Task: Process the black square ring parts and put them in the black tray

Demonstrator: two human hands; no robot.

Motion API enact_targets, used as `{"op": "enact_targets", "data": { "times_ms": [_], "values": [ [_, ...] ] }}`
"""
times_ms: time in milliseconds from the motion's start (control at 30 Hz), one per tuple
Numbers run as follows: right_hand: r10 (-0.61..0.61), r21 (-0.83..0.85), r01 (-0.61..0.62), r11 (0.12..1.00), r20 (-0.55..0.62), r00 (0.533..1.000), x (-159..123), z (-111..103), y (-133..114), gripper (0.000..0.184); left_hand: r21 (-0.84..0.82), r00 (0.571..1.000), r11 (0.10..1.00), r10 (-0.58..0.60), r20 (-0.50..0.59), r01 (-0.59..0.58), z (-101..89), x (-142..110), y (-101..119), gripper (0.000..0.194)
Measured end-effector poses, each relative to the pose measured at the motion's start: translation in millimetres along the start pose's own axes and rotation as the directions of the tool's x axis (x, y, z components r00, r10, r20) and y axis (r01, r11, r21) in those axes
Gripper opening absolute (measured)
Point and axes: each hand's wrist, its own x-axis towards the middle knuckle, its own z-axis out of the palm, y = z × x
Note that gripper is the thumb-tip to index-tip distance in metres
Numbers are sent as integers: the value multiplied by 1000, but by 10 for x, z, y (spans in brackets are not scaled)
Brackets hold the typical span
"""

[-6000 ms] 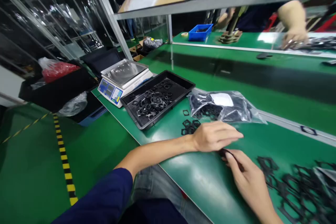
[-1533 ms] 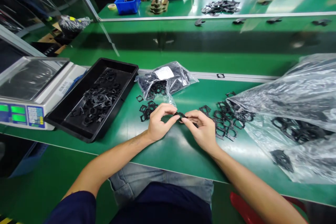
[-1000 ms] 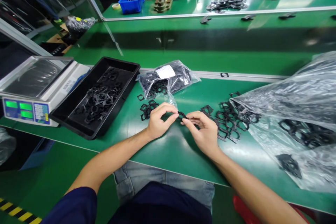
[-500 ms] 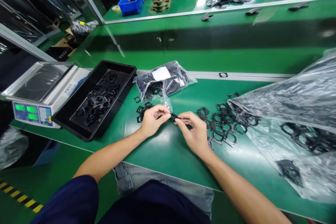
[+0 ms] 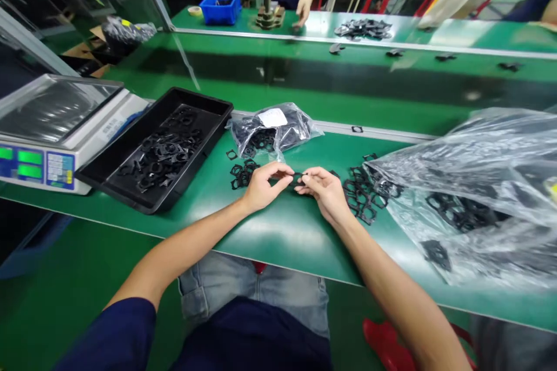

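My left hand (image 5: 264, 186) and my right hand (image 5: 324, 191) meet over the green table (image 5: 282, 232), both pinching one small black plastic frame part (image 5: 298, 178) between thumbs and fingertips. A small cluster of the same black parts (image 5: 241, 173) lies just left of my left hand. A loose pile of black parts (image 5: 363, 191) lies right of my right hand. A sealed clear bag of parts with a white label (image 5: 273, 127) rests just beyond my hands.
A black tray (image 5: 208, 127) with several parts and a weighing scale (image 5: 52, 127) stand at the left. A large clear plastic bag (image 5: 487, 185) with parts covers the right. Beyond a green belt, another person's hand (image 5: 300, 14) works near a blue bin (image 5: 220, 7).
My hands have stayed together on the black part, with the fingertips shifting slightly. The view tilted and moved a little. The person across the belt reached a hand down to the far table.
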Motion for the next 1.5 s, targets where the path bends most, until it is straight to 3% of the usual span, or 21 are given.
{"op": "enact_targets", "data": {
  "times_ms": [200,400,567,733,867,967,1133,1333,1500],
  "values": [
    [-107,-104,100,990,-71,992,3,-4,-26,43,96,972,967,236,-9,-234,-12,36,22,11],
    [30,11,-30,999,-36,999,-18,-19,-69,44,130,949,941,309,53,-314,-6,14,7,15],
    [11,9,-10,1000,-23,1000,-25,-19,-40,44,215,952,927,295,84,-307,-11,-3,-33,11],
    [-173,-187,167,968,-16,985,-61,-17,16,31,167,966,952,256,23,-256,-16,35,-13,8],
    [-444,-399,411,820,11,896,-95,-20,9,13,144,981,971,195,-20,-190,-13,58,21,11],
    [-538,-465,510,724,83,839,-106,-23,-1,5,119,987,980,161,-20,-158,-10,48,41,12],
    [-554,-476,550,686,147,819,-129,-39,-20,4,84,991,987,136,9,-137,-24,18,76,12],
    [-547,-520,589,619,252,798,-176,-76,-46,7,48,971,973,222,84,-226,-68,1,35,4],
    [-494,-537,526,659,219,842,-206,-87,-40,7,16,983,993,115,143,-118,-91,8,31,5]
  ]
}}
